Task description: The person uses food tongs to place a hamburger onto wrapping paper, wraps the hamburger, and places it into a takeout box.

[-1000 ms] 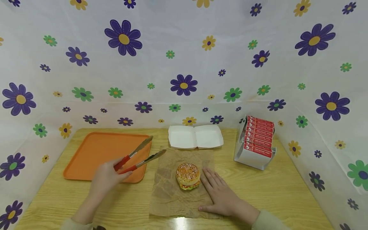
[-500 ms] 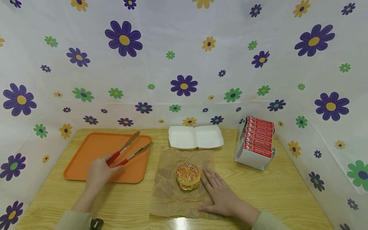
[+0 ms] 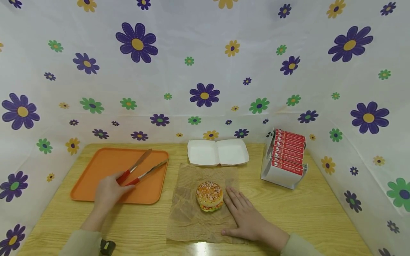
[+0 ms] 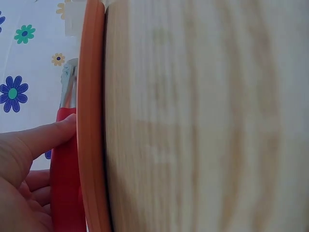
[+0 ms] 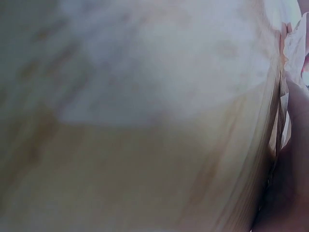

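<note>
My left hand [image 3: 107, 190] holds a pair of tongs [image 3: 124, 175] by the red handles, low over the orange tray [image 3: 96, 177]. The metal arms spread apart with nothing between them. In the left wrist view, my thumb lies on the red handle [image 4: 66, 179] beside the tray's rim [image 4: 91, 121], with other fingers behind it. My right hand [image 3: 246, 217] rests flat, fingers straight, on the right side of a crinkled brown paper sheet [image 3: 185, 217]. A toy-like hamburger [image 3: 209, 195] with a seeded bun sits on that sheet, just left of my right fingertips.
An opened white carton [image 3: 202, 153] lies behind the paper. At the back right stands a silver holder [image 3: 282, 179] with several red-labelled packets [image 3: 287, 167]. A flowered curtain [image 3: 173, 78] encloses the wooden table [image 3: 307, 209] behind and at both sides.
My left hand has moved left and lowered with the tongs, from over the tray's right edge to fully over the tray. My right hand and the hamburger have stayed put.
</note>
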